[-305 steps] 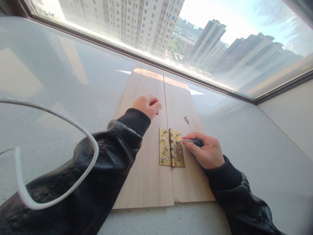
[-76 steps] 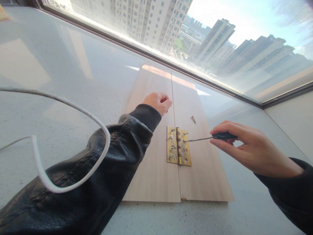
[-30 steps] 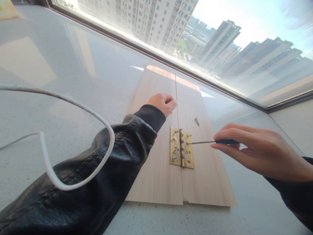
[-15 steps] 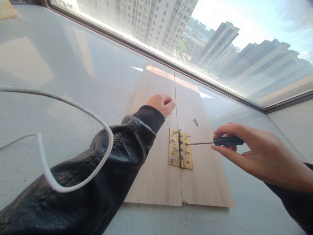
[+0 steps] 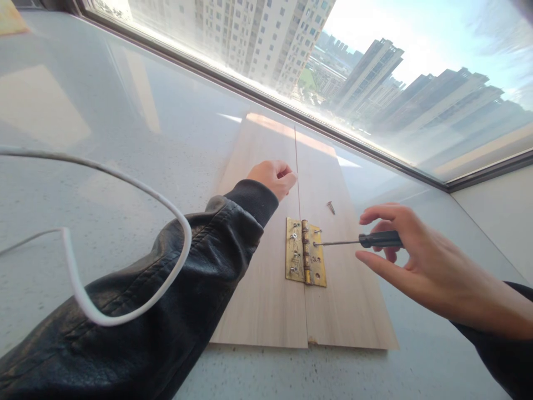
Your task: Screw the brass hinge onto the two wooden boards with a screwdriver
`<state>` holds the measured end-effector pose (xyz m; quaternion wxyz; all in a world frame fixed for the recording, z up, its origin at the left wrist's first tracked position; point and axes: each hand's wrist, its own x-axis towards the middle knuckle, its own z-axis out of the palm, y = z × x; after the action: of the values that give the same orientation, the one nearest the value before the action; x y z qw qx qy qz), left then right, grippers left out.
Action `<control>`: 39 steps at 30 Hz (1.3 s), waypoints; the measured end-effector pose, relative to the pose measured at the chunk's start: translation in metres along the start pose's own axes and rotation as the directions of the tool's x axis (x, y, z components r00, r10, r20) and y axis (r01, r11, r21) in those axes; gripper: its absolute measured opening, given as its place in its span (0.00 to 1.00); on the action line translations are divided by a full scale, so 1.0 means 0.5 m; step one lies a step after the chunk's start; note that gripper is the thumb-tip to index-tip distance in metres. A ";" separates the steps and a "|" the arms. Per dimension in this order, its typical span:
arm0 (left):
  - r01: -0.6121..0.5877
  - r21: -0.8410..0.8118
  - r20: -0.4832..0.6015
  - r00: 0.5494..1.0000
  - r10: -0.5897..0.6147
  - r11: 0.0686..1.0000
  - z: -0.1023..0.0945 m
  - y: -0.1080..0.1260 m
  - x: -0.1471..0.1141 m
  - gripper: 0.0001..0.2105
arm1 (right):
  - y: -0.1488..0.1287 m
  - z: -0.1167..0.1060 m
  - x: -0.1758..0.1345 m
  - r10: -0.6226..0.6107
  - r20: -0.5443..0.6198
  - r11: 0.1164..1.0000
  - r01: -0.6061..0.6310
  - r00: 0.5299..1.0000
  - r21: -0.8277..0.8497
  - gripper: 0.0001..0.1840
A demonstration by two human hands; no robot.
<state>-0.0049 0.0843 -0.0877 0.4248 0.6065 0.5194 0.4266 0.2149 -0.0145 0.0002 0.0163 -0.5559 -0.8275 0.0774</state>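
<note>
The right grip (image 5: 420,258) has spread wider around the screwdriver (image 5: 380,239).

A broad, pale speckled ledge (image 5: 104,189), streaked with sunlight, runs beneath a dark-framed window (image 5: 358,114) high above a city (image 5: 331,66), likely in a high-rise home, though an office cannot be ruled out. Outside, a pale, many-windowed block (image 5: 266,33) and more towers (image 5: 368,75) rise under a bright sky (image 5: 428,28), with a green patch (image 5: 307,79) far below; a white wall (image 5: 499,205) flanks the ledge at right.
</note>
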 end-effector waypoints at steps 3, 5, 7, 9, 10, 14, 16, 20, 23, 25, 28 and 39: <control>0.007 0.008 -0.004 1.000 -0.007 1.000 0.000 0.001 0.000 0.08 | 0.002 -0.006 -0.002 -0.081 -0.032 0.996 0.082 0.996 0.028 0.16; 0.007 0.012 0.000 1.000 -0.007 1.000 -0.001 0.002 -0.001 0.08 | 0.000 -0.008 -0.001 -0.098 -0.085 0.995 0.101 0.992 0.024 0.12; -0.002 0.014 0.005 1.000 0.002 1.000 0.000 0.001 0.000 0.08 | -0.005 -0.006 0.001 -0.045 -0.110 0.998 0.048 0.993 0.027 0.11; -0.011 0.013 0.005 1.000 0.011 1.000 0.000 0.000 0.000 0.08 | -0.011 0.000 0.002 0.065 -0.116 0.997 -0.060 0.991 0.049 0.13; -0.012 0.011 0.002 1.000 0.012 1.000 0.000 0.000 0.000 0.08 | -0.013 0.004 0.003 0.138 -0.110 0.989 -0.132 0.984 0.062 0.15; -0.007 0.004 -0.002 1.000 0.007 1.000 0.000 0.000 0.000 0.08 | -0.016 0.015 0.004 0.321 -0.098 0.947 -0.318 0.942 0.047 0.20; -0.006 0.000 0.001 1.000 0.006 1.000 0.000 0.000 -0.001 0.08 | -0.013 0.014 0.005 0.285 -0.089 0.959 -0.283 0.954 0.030 0.24; 0.000 -0.001 -0.001 1.000 0.000 1.000 0.000 0.001 -0.001 0.08 | -0.007 0.007 0.003 0.176 -0.030 0.978 -0.172 0.984 0.120 0.21; -0.005 -0.005 0.000 1.000 0.005 1.000 0.001 0.000 0.000 0.08 | -0.003 0.007 -0.001 0.172 -0.085 0.968 -0.153 0.981 0.197 0.17; -0.009 -0.007 0.004 1.000 0.009 1.000 0.001 -0.001 0.001 0.08 | 0.001 0.008 -0.004 0.198 -0.105 0.961 -0.171 0.975 0.219 0.17; -0.009 -0.001 0.007 1.000 0.009 1.000 0.001 -0.001 0.000 0.08 | 0.005 0.006 -0.002 0.203 -0.124 0.966 -0.178 0.971 0.189 0.19; -0.010 0.018 0.000 1.000 0.010 1.000 0.001 0.000 0.001 0.08 | -0.023 0.033 0.025 0.314 -0.021 0.948 -0.312 0.949 0.067 0.17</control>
<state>-0.0045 0.0847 -0.0879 0.4172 0.6127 0.5202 0.4242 0.1979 -0.0090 -0.0153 0.0342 -0.6804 -0.7257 0.0963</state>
